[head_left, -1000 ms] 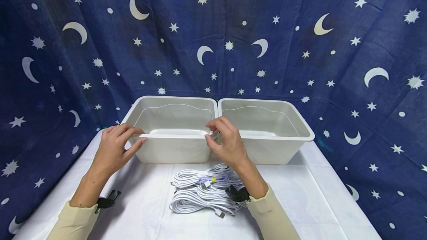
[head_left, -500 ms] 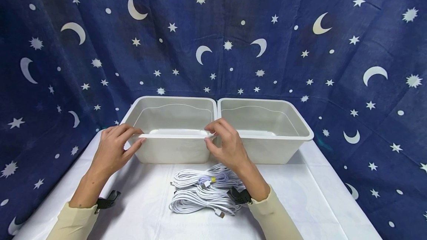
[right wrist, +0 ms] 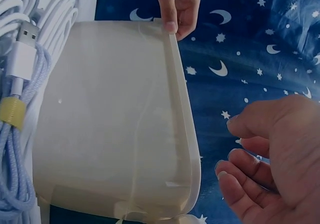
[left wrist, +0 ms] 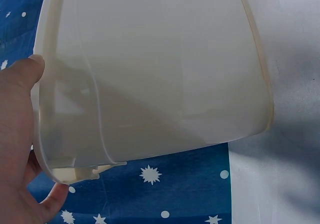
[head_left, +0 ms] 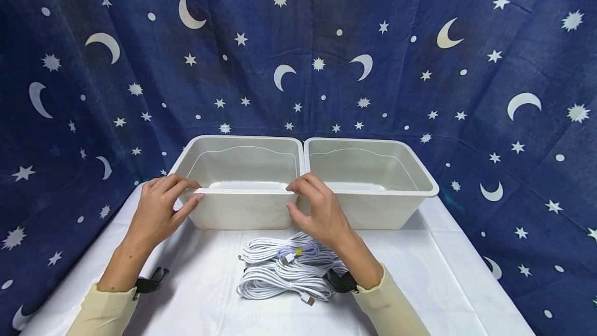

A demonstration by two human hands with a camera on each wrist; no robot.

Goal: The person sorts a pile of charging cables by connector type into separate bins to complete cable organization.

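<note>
Two off-white plastic bins stand side by side, a left bin (head_left: 244, 211) and a right bin (head_left: 373, 212). With its thumb outside and its fingers over the edge, my left hand (head_left: 160, 209) grips the left bin's front rim near its left corner. Near that rim's right corner, my right hand (head_left: 323, 214) has its thumb and fingers spread apart with nothing between them; the right wrist view shows this hand (right wrist: 280, 159) apart from the rim. Coiled white cables (head_left: 284, 280) lie on the table before the bins, partly hidden by my right wrist.
A lavender cable (right wrist: 17, 164) with a yellow tie (right wrist: 12, 112) lies among the white coils, and USB plugs show. White cloth covers the table (head_left: 420, 284). A dark blue curtain (head_left: 317, 102) with moons and stars hangs behind the bins.
My right hand's thumb and fingers have parted from the left bin's rim, and the hand has dropped slightly toward me. My left hand and both bins look unmoved.
</note>
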